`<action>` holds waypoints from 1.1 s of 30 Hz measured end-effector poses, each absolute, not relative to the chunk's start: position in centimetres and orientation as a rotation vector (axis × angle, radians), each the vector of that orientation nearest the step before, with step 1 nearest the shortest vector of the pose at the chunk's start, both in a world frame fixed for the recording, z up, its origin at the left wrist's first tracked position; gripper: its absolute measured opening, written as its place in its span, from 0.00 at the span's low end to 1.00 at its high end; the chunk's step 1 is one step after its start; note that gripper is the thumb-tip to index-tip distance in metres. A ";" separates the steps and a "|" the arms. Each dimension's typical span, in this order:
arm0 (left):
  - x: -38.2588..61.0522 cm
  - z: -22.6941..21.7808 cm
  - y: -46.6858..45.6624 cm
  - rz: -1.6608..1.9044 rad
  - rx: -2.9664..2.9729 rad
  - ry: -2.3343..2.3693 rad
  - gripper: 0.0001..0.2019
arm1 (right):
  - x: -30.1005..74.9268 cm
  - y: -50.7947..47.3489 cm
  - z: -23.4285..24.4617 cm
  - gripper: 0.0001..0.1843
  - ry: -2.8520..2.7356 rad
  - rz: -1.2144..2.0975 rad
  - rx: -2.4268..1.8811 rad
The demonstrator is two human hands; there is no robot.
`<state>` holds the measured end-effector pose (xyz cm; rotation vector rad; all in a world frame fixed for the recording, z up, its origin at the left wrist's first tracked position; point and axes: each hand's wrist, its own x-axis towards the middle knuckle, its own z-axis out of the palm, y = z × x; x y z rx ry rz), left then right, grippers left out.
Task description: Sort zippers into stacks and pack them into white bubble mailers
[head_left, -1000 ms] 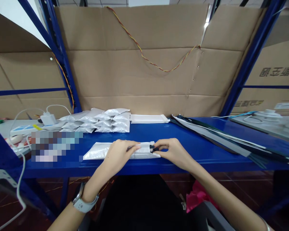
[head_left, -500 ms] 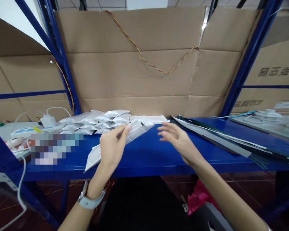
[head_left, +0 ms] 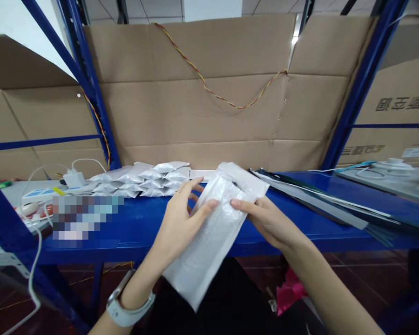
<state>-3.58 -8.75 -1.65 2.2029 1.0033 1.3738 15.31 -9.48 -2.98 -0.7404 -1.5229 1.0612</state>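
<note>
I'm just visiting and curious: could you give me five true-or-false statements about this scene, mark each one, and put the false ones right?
1. The right hand grips a white pouch. True.
2. The pouch lies flat on the blue table. False: it is held up at a tilt, its lower end in front of the table's edge.
3. A stack of white pouches sits toward the back of the table, left of the middle. True.
4. The watch is worn on the right wrist. False: it is on the left.
5. A twisted wire hangs across the cardboard panel. True.
</note>
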 end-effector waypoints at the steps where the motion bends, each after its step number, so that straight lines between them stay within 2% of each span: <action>1: -3.9 -1.5 -8.6 1.307 2.151 0.943 0.20 | 15.3 -9.5 -3.0 0.30 -1.551 1.081 -0.738; 5: -4.3 -2.3 -7.9 1.236 1.945 0.802 0.13 | 14.5 -9.4 -3.4 0.26 -1.548 1.147 -0.707; 10: -4.2 -3.3 -7.1 1.271 1.635 0.713 0.15 | 13.6 -8.8 -4.1 0.20 -1.448 1.162 -0.641; 14: -5.0 -3.4 -6.5 1.152 1.429 0.587 0.15 | 13.4 -8.6 -4.5 0.08 -1.397 1.227 -0.643; 16: -5.8 -3.4 -6.1 1.058 1.437 0.437 0.16 | 13.4 -8.5 -4.6 0.06 -1.355 1.295 -0.622; 20: -7.3 -3.9 -5.1 1.046 1.602 0.280 0.22 | 12.8 -8.4 -5.0 0.08 -1.279 1.554 -0.529; 24: -7.2 -4.5 -4.6 1.034 1.626 0.376 0.16 | 11.0 -7.8 -5.2 0.10 -1.173 1.756 -0.433; 27: -7.1 -4.2 -4.2 1.141 1.595 0.364 0.13 | 9.7 -7.4 -5.1 0.10 -1.172 1.749 -0.372; 29: -7.8 -3.6 -3.8 1.264 1.542 0.318 0.10 | 9.3 -7.6 -4.9 0.13 -1.277 1.661 -0.393; 30: -8.4 -3.2 -3.5 1.337 1.505 0.295 0.10 | 9.2 -7.8 -4.8 0.18 -1.357 1.557 -0.431; 33: -11.3 -2.2 -2.6 1.499 1.457 0.346 0.09 | 9.0 -9.3 -4.7 0.35 -1.696 0.907 -0.556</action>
